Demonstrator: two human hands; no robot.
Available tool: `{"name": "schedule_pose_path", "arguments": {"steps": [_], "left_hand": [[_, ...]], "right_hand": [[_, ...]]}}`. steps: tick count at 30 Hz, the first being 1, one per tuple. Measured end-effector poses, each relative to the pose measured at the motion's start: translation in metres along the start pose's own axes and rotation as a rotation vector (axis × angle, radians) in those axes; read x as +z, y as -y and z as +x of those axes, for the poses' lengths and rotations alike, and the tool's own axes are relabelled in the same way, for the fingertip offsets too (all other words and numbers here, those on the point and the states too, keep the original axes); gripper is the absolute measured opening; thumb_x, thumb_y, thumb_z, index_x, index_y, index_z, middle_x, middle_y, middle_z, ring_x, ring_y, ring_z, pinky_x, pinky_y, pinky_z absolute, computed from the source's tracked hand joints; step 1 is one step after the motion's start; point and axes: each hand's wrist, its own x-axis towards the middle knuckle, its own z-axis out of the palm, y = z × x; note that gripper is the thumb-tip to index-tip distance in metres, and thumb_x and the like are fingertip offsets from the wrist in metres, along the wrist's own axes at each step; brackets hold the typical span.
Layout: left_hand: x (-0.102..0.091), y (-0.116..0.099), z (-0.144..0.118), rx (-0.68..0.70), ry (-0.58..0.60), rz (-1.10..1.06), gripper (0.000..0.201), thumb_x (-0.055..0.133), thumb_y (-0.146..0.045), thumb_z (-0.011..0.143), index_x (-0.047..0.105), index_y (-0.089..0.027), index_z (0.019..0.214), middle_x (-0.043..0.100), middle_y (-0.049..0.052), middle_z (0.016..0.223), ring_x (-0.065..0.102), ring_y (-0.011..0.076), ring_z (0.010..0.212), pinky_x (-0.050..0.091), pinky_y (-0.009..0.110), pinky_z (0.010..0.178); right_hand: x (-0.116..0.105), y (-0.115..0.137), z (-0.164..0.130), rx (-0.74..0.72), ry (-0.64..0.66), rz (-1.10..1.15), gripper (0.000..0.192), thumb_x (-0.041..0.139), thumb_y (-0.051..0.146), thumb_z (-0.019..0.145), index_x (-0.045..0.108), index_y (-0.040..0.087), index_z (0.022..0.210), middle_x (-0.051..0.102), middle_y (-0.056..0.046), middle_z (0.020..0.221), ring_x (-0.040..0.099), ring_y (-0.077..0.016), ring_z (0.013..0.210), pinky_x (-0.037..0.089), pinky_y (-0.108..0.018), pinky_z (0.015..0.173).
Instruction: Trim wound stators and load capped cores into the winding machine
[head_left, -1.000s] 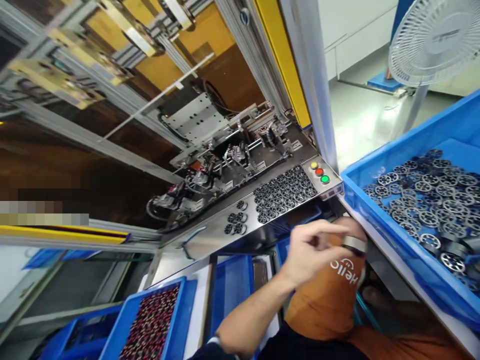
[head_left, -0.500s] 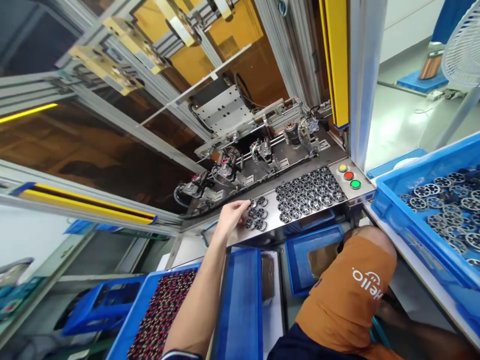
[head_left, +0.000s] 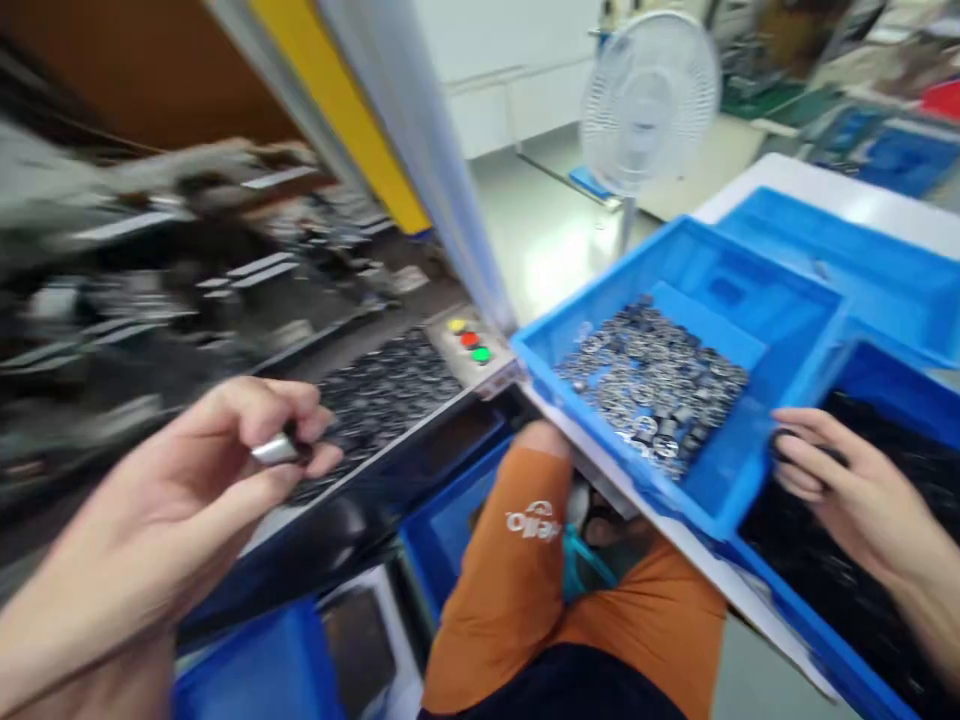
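Note:
My left hand [head_left: 202, 470] is raised in front of the machine ledge, fingers closed around a small silver-and-black ring-shaped part [head_left: 276, 450]. Behind it, rows of dark round parts [head_left: 382, 400] cover the ledge, blurred. At the right, my right hand [head_left: 862, 490] pinches a black ring [head_left: 784, 442] over a blue bin [head_left: 795, 600] full of black pieces. Beside that hand stands another blue bin [head_left: 780, 370], which holds a heap of silver-and-black round parts [head_left: 660, 390].
Yellow, red and green buttons [head_left: 469, 340] sit at the ledge's right end. A yellow-striped machine post [head_left: 352, 120] rises behind them. Below lie blue trays [head_left: 255, 670], near my orange-clad legs [head_left: 502, 540]. A white fan [head_left: 649, 105] stands beyond the bins.
The view has swung right. My left hand has lifted off the ledge with a ring-shaped part in it. My right hand has come into view with a black ring.

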Motion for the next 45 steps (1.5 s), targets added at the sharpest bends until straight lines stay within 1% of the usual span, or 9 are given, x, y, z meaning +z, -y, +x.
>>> {"name": "schedule_pose_path", "arguments": {"steps": [2,6,8,11,14,17,23,31,45], "left_hand": [[0.063,-0.006,0.009,-0.058,0.066,-0.185,0.047,0.101,-0.032,0.071,0.056,-0.029,0.085,0.069,0.001,0.114,0.062,0.0247,0.099,0.068,0.031,0.074],[0.195,-0.027,0.012,-0.321,0.438,-0.456,0.036,0.09,-0.025,0.073,0.065,-0.027,0.098,0.075,0.0,0.1,0.064,0.0151,0.076,0.062,0.026,0.062],[0.25,-0.037,0.008,-0.362,0.626,-0.54,0.042,0.088,-0.031,0.078,0.065,-0.026,0.113,0.077,-0.001,0.093,0.06,0.012,0.064,0.056,0.025,0.054],[0.308,-0.042,0.005,-0.34,0.807,-0.606,0.048,0.088,-0.049,0.087,0.06,-0.023,0.116,0.083,0.003,0.091,0.058,0.0126,0.055,0.055,0.029,0.053],[0.339,-0.042,0.005,-0.343,0.939,-0.595,0.058,0.087,-0.07,0.094,0.064,-0.018,0.103,0.086,0.012,0.097,0.069,0.018,0.064,0.065,0.035,0.065],[0.349,-0.041,0.006,-0.294,1.017,-0.594,0.066,0.088,-0.079,0.094,0.075,-0.015,0.101,0.084,0.012,0.104,0.075,0.021,0.081,0.067,0.033,0.074],[0.339,-0.037,0.007,-0.289,1.039,-0.622,0.048,0.101,-0.057,0.093,0.091,-0.02,0.123,0.077,0.003,0.098,0.069,0.0119,0.079,0.064,0.022,0.076],[0.333,-0.038,0.01,-0.41,1.075,-0.641,0.05,0.109,-0.044,0.085,0.094,-0.029,0.13,0.086,0.004,0.115,0.081,0.0127,0.086,0.072,0.02,0.085],[0.334,-0.036,0.01,-0.315,1.147,-0.701,0.038,0.105,-0.048,0.09,0.093,-0.029,0.12,0.076,0.002,0.104,0.074,0.013,0.09,0.072,0.021,0.082]], "right_hand": [[-0.012,-0.005,-0.003,0.075,0.068,0.06,0.052,0.111,0.054,0.077,0.088,0.026,0.114,0.063,0.0,0.088,0.047,-0.0103,0.059,0.033,-0.028,0.053],[-0.013,-0.01,-0.007,-0.005,0.194,0.033,0.049,0.108,0.043,0.083,0.086,0.026,0.124,0.071,0.001,0.095,0.052,-0.0124,0.071,0.042,-0.027,0.063],[-0.012,-0.007,-0.009,-0.049,0.205,0.039,0.044,0.109,0.035,0.082,0.087,0.025,0.119,0.073,0.001,0.095,0.055,-0.013,0.076,0.045,-0.027,0.068],[-0.015,0.0,-0.012,-0.103,0.183,0.078,0.035,0.112,0.03,0.079,0.089,0.023,0.105,0.073,0.002,0.091,0.056,-0.0131,0.077,0.048,-0.028,0.075],[-0.023,0.004,-0.012,-0.14,0.174,0.078,0.028,0.11,0.033,0.083,0.09,0.023,0.1,0.068,0.003,0.08,0.054,-0.0134,0.073,0.048,-0.03,0.076],[-0.028,0.005,-0.01,-0.148,0.151,0.071,0.023,0.109,0.033,0.086,0.093,0.026,0.1,0.064,0.005,0.075,0.053,-0.0132,0.071,0.045,-0.03,0.074],[-0.03,0.007,-0.003,-0.155,0.087,0.047,0.026,0.111,0.04,0.081,0.096,0.026,0.096,0.061,0.003,0.073,0.052,-0.0151,0.072,0.05,-0.032,0.073],[-0.027,0.006,-0.001,-0.236,0.009,-0.053,0.024,0.107,0.041,0.087,0.095,0.025,0.1,0.069,0.0,0.077,0.056,-0.0159,0.071,0.05,-0.031,0.067],[-0.02,0.005,-0.005,-0.3,0.012,-0.074,0.013,0.105,0.034,0.09,0.095,0.028,0.095,0.074,0.0,0.08,0.054,-0.0137,0.065,0.045,-0.03,0.059]]}}
